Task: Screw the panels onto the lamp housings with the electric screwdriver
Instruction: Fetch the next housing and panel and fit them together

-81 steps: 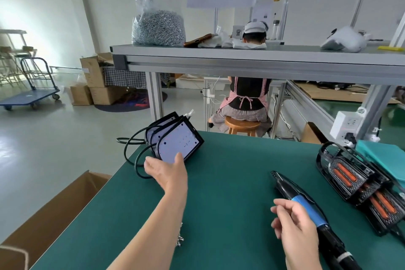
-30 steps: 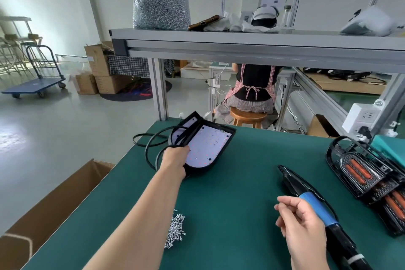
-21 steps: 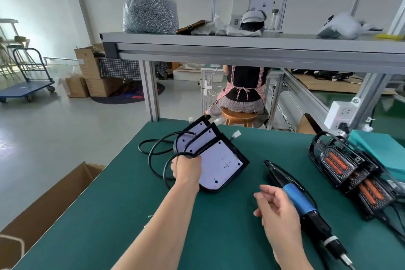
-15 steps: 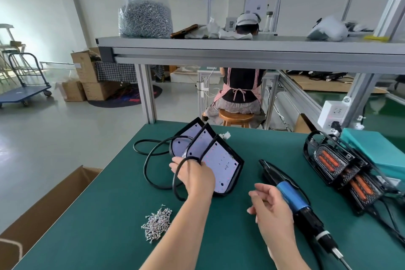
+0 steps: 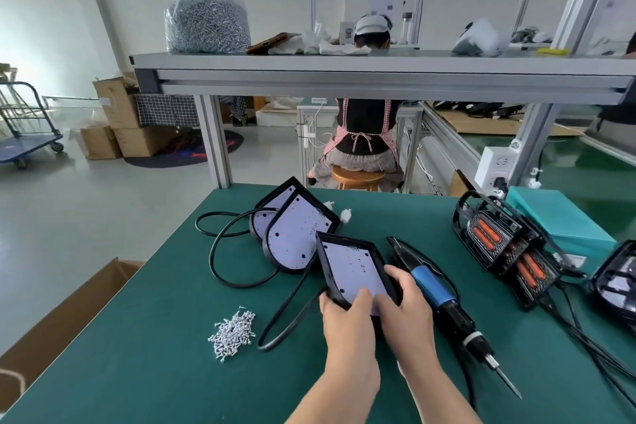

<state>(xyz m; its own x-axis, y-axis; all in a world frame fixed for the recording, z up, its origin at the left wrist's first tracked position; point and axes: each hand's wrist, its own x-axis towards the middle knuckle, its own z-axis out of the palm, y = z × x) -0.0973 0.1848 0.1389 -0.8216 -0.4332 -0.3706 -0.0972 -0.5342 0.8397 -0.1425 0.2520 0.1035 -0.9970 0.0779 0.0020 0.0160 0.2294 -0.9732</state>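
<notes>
The left hand (image 5: pixel 347 323) and right hand (image 5: pixel 407 313) grip one lamp (image 5: pixel 325 262) at the middle of the table (image 5: pixel 165 375), likely seating its panel (image 5: pixel 351 268). The screwdriver (image 5: pixel 435 289) lies at its 3 o'clock, screws (image 5: pixel 234 330) at 8 o'clock (both handy).

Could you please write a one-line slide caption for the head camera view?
Left hand and right hand hold a lamp housing; screwdriver and screws lie beside it.

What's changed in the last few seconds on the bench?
The left hand gripped one lamp housing at the far stack and pulled it toward the person; the right hand moved over from beside the electric screwdriver and holds the housing too. The screwdriver and screw pile lie on the mat as before.
</notes>
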